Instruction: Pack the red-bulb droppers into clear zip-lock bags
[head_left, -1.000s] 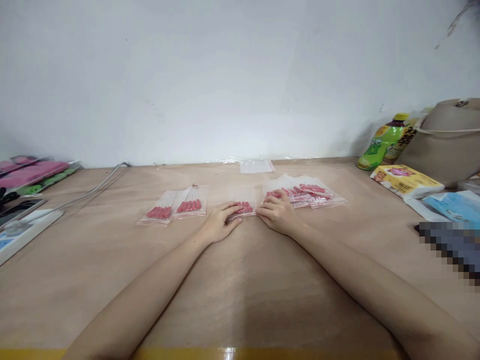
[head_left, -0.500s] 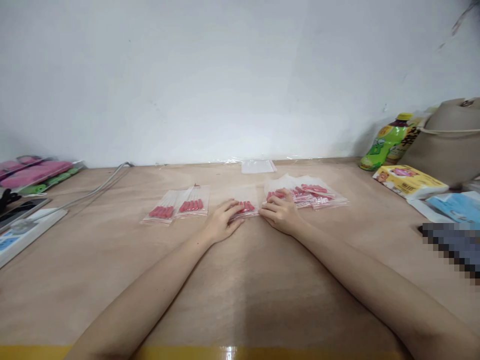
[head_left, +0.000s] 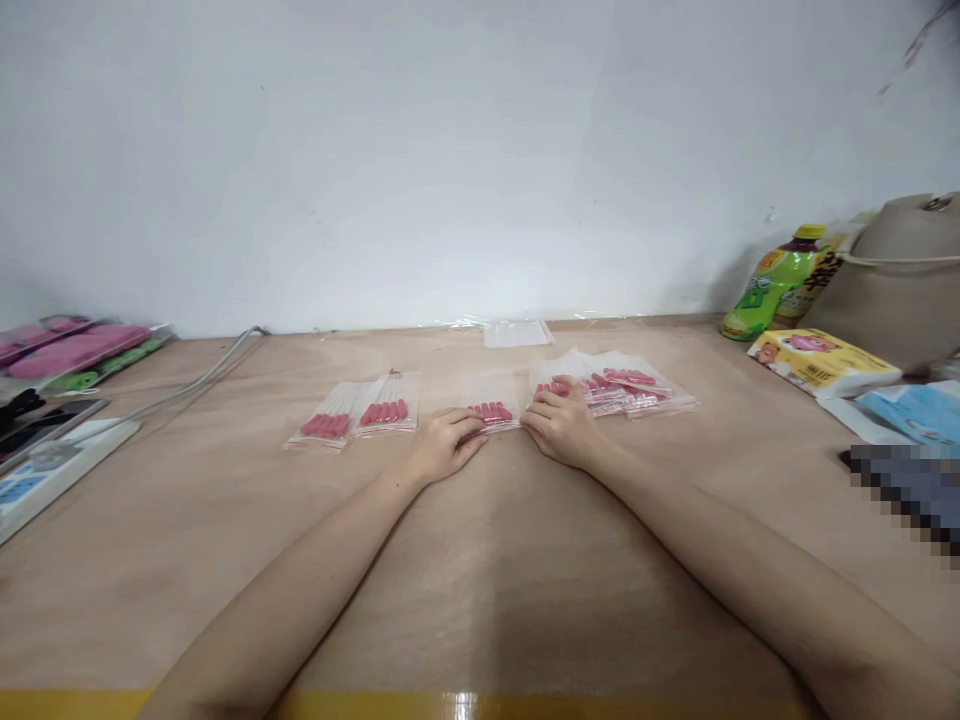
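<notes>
In the middle of the table lies a clear zip-lock bag (head_left: 491,390) holding a row of small red stick-like pieces (head_left: 495,411). My left hand (head_left: 444,446) is closed at the bag's lower left corner, thumb and fingers pinched near the zip edge. At the lower right corner, my right hand (head_left: 561,424) has its fingers curled against the edge, its fingertips partly hidden. Just behind the right hand lies an overlapping pile of similar filled bags (head_left: 628,382). Two more filled bags, a nearer one (head_left: 324,424) and its neighbour (head_left: 384,408), lie to the left.
A flat clear bag (head_left: 516,333) lies by the wall. On the right are a green bottle (head_left: 772,285), a yellow tissue pack (head_left: 823,362), a beige bag (head_left: 900,290), a blue packet (head_left: 911,415) and a pixelated dark object (head_left: 907,490). A power strip (head_left: 67,470) and pink packets (head_left: 82,348) occupy the left.
My left fingers have drawn slightly down and off the red pieces, so more of the row shows. My right hand has hardly moved.
</notes>
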